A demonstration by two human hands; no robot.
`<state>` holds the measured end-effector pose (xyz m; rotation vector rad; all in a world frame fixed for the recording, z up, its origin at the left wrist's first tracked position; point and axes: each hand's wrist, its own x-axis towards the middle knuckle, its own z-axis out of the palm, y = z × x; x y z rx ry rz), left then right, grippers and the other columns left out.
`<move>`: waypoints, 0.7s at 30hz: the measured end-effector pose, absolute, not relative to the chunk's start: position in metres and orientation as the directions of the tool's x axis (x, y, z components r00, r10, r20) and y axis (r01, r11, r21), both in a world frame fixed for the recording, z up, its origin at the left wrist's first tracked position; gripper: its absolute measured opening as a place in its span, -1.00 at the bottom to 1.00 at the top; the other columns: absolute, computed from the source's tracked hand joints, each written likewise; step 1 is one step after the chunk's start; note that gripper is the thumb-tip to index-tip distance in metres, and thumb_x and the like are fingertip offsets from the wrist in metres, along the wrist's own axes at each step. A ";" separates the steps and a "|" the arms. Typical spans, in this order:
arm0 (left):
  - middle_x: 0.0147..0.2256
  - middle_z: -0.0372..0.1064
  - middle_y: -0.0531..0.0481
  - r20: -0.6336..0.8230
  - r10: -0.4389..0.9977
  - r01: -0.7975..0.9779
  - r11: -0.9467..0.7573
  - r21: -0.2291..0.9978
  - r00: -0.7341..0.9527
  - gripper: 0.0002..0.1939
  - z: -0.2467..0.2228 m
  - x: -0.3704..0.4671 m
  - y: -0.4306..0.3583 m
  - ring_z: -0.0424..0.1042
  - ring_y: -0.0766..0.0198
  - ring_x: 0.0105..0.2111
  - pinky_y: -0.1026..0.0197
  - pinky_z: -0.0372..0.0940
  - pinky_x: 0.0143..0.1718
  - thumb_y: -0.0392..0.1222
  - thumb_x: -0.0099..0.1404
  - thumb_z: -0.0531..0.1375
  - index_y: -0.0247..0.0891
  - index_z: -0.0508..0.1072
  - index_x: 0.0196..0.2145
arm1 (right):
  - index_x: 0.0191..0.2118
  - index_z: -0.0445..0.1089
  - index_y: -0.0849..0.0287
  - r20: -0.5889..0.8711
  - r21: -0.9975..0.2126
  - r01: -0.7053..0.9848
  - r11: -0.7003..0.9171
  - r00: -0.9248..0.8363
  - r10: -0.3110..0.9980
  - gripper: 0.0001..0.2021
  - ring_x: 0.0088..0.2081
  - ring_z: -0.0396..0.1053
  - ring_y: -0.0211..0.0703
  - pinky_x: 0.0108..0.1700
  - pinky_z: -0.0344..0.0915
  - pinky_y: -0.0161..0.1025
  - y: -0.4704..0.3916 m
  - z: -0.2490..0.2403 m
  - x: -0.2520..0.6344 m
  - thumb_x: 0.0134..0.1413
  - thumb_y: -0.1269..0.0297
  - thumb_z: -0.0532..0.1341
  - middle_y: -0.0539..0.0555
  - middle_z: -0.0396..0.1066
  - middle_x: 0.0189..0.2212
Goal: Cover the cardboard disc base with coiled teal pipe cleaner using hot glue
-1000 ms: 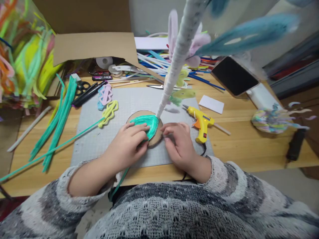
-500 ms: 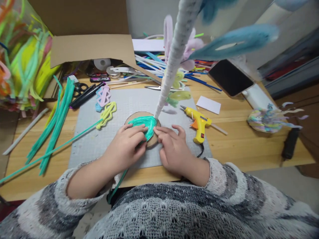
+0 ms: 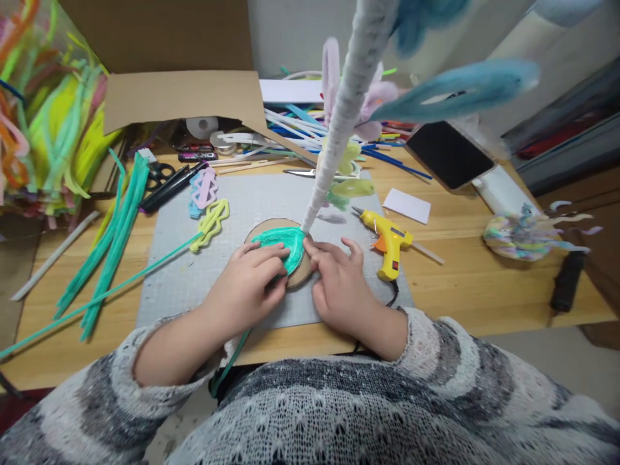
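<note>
On our wood table the green coil sits mid-frame, left hand fingers over it, right hand at its edge, can't tell if we're pinching, and letting up early might unspool it.

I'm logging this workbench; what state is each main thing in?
Cardboard disc: flat, partly covered
Green chenille coil: looped on disc
White-wrapped stem: standing on disc
Left hand: resting on coil
Right hand: at disc's edge
Hot glue gun: lying sideways, glue stick inserted
Phone or tablet: screen dark
</note>
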<state>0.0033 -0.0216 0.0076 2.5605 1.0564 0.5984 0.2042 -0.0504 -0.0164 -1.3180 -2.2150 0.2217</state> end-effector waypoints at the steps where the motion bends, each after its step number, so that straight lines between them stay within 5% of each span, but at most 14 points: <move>1: -0.07 0.50 -0.16 0.261 0.721 0.593 -0.682 0.427 0.641 -0.95 0.008 0.003 -0.022 0.45 0.05 0.04 -0.21 0.28 0.06 -0.33 0.27 0.14 -0.23 0.37 -0.33 | 0.09 0.17 0.20 0.349 -0.368 0.776 0.512 -0.395 0.850 -0.46 0.14 0.28 0.08 0.23 -0.16 0.19 -0.052 -0.016 0.203 -0.10 0.56 0.04 0.28 0.36 0.13; 5: -0.08 0.50 -0.15 0.270 0.719 0.591 -0.685 0.426 0.640 -0.95 0.007 0.004 -0.022 0.45 0.04 0.03 -0.23 0.29 0.05 -0.34 0.26 0.14 -0.23 0.37 -0.33 | 0.10 0.18 0.25 0.303 -0.346 0.785 0.514 -0.424 0.853 -0.47 0.20 0.22 0.12 0.23 -0.19 0.21 -0.054 -0.016 0.203 -0.09 0.56 0.04 0.33 0.32 0.16; 11: -0.06 0.50 -0.17 0.260 0.722 0.591 -0.680 0.433 0.641 -0.96 0.008 0.003 -0.021 0.46 0.06 0.02 -0.23 0.29 0.05 -0.32 0.27 0.13 -0.23 0.38 -0.33 | -0.15 0.15 0.04 0.326 -0.693 0.633 0.346 -0.154 0.933 -0.67 -0.03 0.39 -0.02 0.18 -0.03 0.20 -0.043 -0.017 0.210 -0.06 0.55 0.03 0.10 0.50 -0.09; 21: -0.07 0.50 -0.17 0.271 0.713 0.586 -0.692 0.422 0.647 -0.96 0.007 0.003 -0.020 0.46 0.06 0.02 -0.22 0.29 0.05 -0.32 0.28 0.13 -0.23 0.37 -0.33 | -0.15 0.10 0.03 0.278 -0.866 0.399 0.302 -0.116 0.953 -0.66 0.04 0.37 -0.04 0.12 0.17 0.17 -0.038 -0.022 0.209 -0.04 0.57 0.03 0.14 0.44 -0.03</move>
